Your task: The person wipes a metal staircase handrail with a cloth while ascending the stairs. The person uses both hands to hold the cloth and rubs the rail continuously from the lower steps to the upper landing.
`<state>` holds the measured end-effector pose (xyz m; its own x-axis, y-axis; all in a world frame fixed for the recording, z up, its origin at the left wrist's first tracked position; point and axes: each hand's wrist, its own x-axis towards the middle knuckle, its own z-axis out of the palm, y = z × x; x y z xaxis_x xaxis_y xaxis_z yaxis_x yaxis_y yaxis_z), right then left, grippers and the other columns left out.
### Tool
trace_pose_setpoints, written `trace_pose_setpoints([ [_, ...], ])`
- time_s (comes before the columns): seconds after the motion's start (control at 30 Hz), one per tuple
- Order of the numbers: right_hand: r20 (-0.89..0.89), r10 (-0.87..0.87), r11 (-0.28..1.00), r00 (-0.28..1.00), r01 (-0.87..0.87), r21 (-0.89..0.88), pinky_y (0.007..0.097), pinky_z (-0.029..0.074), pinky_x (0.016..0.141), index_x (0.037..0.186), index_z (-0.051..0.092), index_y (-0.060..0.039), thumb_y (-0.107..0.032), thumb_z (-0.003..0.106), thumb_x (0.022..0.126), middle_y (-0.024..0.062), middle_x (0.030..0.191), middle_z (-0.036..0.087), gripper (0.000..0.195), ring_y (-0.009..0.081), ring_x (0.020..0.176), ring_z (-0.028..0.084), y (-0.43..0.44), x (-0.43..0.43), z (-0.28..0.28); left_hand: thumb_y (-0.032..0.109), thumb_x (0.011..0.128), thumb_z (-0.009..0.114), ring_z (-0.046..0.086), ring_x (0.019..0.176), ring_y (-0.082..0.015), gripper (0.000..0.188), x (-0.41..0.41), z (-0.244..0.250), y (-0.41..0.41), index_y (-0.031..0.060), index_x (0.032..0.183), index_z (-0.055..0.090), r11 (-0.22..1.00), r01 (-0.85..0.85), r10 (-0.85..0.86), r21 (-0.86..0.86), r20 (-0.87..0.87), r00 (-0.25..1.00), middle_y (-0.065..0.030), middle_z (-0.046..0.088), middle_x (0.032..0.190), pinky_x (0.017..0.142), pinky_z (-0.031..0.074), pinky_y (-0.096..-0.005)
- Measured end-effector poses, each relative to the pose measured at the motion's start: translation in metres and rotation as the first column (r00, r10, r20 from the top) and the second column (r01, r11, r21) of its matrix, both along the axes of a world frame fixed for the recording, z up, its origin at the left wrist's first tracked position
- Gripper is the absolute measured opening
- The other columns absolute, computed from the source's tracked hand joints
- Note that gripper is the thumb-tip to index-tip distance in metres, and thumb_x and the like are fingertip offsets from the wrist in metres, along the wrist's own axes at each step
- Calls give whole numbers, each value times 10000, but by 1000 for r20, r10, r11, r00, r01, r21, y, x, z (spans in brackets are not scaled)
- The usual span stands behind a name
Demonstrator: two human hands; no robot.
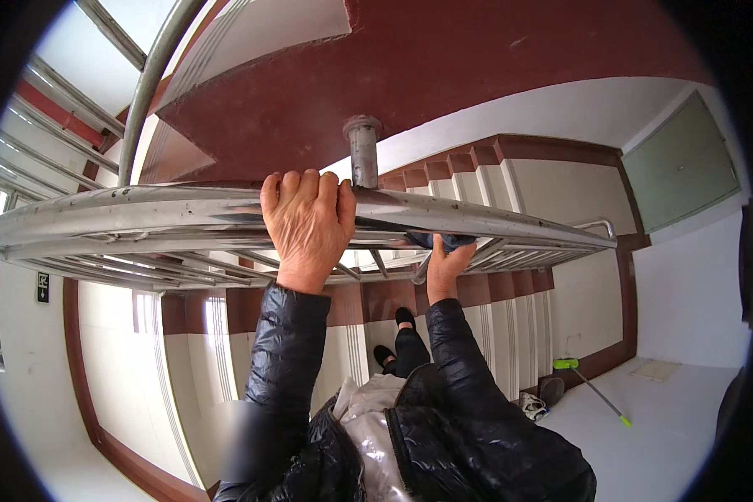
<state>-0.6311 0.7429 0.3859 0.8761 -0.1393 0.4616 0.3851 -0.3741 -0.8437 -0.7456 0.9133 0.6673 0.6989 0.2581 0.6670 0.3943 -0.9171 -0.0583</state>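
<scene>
A stainless steel handrail [182,210] with small worn spots crosses the view in front of me. My left hand [307,229] grips its top tube, fingers curled over the far side. Lower and to the right, my right hand [450,267] holds a dark blue cloth [457,241] below the top tube, among the railing's lower bars. Part of the cloth and most of the right fingers are hidden behind the metal. Just right of the left hand, a short steel stub [364,154] joins the rail to a dark red painted surface [414,81].
My feet stand on stairs [345,351] with brown-red edges. At the lower right, a green-headed broom or mop [596,389] leans by the wall, near a dark bucket [551,392] and a whitish bag or bundle [532,406]. A grey-green door [684,166] stands beyond the landing [577,194].
</scene>
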Motion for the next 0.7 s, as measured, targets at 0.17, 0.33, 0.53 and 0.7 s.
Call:
trace_pose_setpoints([
  [0.17, -3, 51, 998, 999, -51, -35, 522, 439, 980, 1324, 483, 88, -185, 845, 837, 301, 1225, 579, 666, 477, 1124, 561, 2, 1, -14, 210, 912, 663, 613, 906, -248, 124, 2, 1, -1, 95, 874, 691, 1000, 4, -4, 14, 14, 1000, -38, 683, 876, 1008, 395, -447],
  [0.33, -112, 16, 1000, 994, -16, -1, 507, 419, 1017, 1351, 436, 95, -110, 706, 932, 322, 1276, 561, 540, 500, 1176, 546, 14, -12, -21, 220, 912, 661, 605, 922, -250, 125, 3, 0, -3, 103, 877, 687, 1000, -7, 7, -12, 21, 1000, -35, 671, 876, 1016, 386, -453],
  [0.53, -322, 168, 986, 932, -154, 68, 461, 346, 1149, 1492, 355, 73, 6, 512, 974, 304, 1382, 507, 546, 480, 1296, 493, -4, -42, -19, 226, 922, 655, 593, 915, -243, 130, 2, -4, 2, 105, 881, 680, 1000, 3, -3, -4, 31, 1000, -32, 650, 869, 1022, 382, -448],
  [0.7, -377, 209, 978, 903, -199, 66, 411, 378, 1131, 1531, 365, 54, 14, 428, 996, 278, 1461, 497, 540, 447, 1315, 512, -30, -72, -8, 227, 921, 661, 593, 920, -238, 131, 2, -3, -1, 104, 883, 681, 1000, 10, -9, -18, 15, 1000, -31, 645, 871, 1032, 381, -447],
])
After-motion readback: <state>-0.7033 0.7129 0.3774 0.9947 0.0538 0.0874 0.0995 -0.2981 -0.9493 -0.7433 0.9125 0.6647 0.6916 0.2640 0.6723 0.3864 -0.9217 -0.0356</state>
